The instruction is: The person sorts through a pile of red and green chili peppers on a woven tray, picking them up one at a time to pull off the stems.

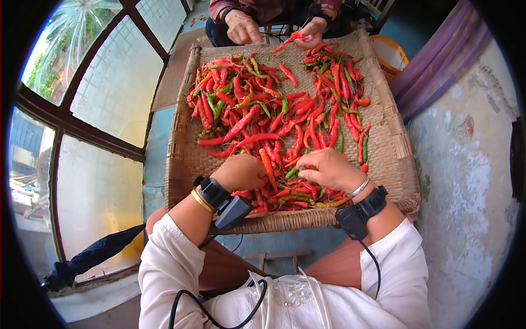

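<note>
A heap of red chili peppers (257, 118), with some green and orange ones mixed in, lies on a woven tray (183, 131). Near the tray's front edge, my left hand (241, 172) is closed, fingers curled down. An orange chili pepper (268, 167) leans right beside its fingertips; whether they grip it is hidden. My right hand (329, 170) has thumb and fingers pinched together at a chili pepper (292, 162), whose reddish tip sticks out. Just below those fingers shows a green chili pepper (291, 173). Both wrists wear black strapped devices.
Across the tray sits another person, one hand (244, 27) over the rim, the other hand (313, 34) holding a red chili. An orange-and-white bucket (390, 55) stands at the far right. Windows and a folded dark umbrella (96, 257) are left; a wall (463, 164) is right.
</note>
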Motion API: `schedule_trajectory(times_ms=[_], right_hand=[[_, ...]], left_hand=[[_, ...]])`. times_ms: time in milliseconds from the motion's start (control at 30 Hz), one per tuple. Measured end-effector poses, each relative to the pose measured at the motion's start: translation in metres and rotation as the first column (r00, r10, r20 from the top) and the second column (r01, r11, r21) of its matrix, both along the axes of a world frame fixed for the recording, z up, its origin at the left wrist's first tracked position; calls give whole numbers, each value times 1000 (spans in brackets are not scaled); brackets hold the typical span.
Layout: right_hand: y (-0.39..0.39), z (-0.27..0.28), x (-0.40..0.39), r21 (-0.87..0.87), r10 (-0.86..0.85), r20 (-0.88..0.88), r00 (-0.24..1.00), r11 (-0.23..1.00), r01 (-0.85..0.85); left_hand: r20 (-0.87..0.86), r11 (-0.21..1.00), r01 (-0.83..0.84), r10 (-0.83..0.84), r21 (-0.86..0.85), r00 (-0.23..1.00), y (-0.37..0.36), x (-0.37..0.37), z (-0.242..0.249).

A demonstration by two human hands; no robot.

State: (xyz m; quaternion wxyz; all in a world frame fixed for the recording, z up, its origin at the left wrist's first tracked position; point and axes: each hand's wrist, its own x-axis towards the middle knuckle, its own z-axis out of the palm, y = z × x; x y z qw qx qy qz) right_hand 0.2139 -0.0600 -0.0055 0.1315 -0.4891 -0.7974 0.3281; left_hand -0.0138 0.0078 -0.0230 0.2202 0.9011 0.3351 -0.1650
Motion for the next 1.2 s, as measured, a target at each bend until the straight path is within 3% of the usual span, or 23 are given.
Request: schedule_trajectory(times_ms=[67, 100, 133, 167, 200, 267, 333, 400, 433, 533, 600, 667, 733, 800, 833, 867, 933, 1000, 1067, 1100, 1133, 1200], right_hand=[[3, 2, 2, 200, -175, -109, 979, 960, 194], [3, 2, 2, 243, -231, -150, 961, 934, 262], [3, 5, 2, 245, -228, -150, 962, 934, 260], [3, 9, 0, 83, -336, -284, 898, 924, 372], [3, 11, 0, -94, -451, -391, 802, 887, 452], [3, 6, 0, -76, -413, -452, 791, 901, 427], [1, 5, -2, -347, -466, -519, 716, 881, 322], [1, 4, -1, -297, -387, -497, 777, 917, 266], [1, 4, -2, -324, -392, -443, 806, 909, 263], [0, 9, -3, -343, -384, -369, 846, 903, 260], [0, 11, -4, -335, -422, -328, 846, 889, 313], [1, 12, -4, -344, -437, -330, 837, 881, 325], [1, 11, -4, -350, -450, -330, 830, 875, 336], [1, 8, -4, -361, -473, -394, 788, 868, 341], [0, 12, -4, -374, -482, -390, 785, 862, 343], [1, 8, -4, -366, -477, -390, 788, 865, 343], [2, -4, -2, -67, -354, -389, 851, 932, 357], [2, 3, -2, 28, -317, -312, 896, 939, 342], [0, 8, -4, -348, -464, -412, 784, 875, 336], [-1, 9, -5, -332, -456, -416, 787, 882, 335], [-3, 8, -6, -415, -456, -530, 715, 875, 250], [-3, 8, -7, -527, -466, -714, 523, 849, 37]], left_hand=[[274, 996, -4, 28, -87, 961, 8, -2, 0], [275, 996, -5, 29, -86, 961, 11, -1, 4], [344, 966, -106, 186, -237, 920, 12, 0, 13], [386, 902, -189, 345, -388, 856, 12, 0, 19], [387, 903, -192, 346, -385, 855, 12, 1, 22], [333, 571, -230, 710, -788, 620, 11, 2, 26], [368, 564, -189, 721, -804, 587, 9, 5, 27], [349, 467, -139, 799, -873, 489, 4, 10, 33], [321, 448, -135, 791, -884, 520, 6, 9, 31], [338, 468, -197, 818, -862, 466, 7, 12, 35], [377, 475, -149, 822, -867, 426, 14, 9, 29], [329, 352, 122, 928, -928, -174, 15, 13, 37], [362, 386, 144, 917, -911, -171, 20, 8, 31], [324, 324, -10, 946, -946, -17, 19, 8, 24], [364, 379, -73, 917, -923, 162, 15, 8, 27], [389, 418, -29, 867, -908, 312, 13, 9, 20], [417, 487, -2, 750, -873, 514, 4, 15, 14], [472, 575, 37, 630, -817, 617, -7, 20, 8], [569, 773, 53, 415, -632, 710, -14, 23, 8], [676, 837, 85, 372, -540, 636, -19, 26, 2], [771, 892, 107, 314, -440, 554, -22, 28, 2], [684, 882, 142, 238, -450, 690, -22, 25, 15]])
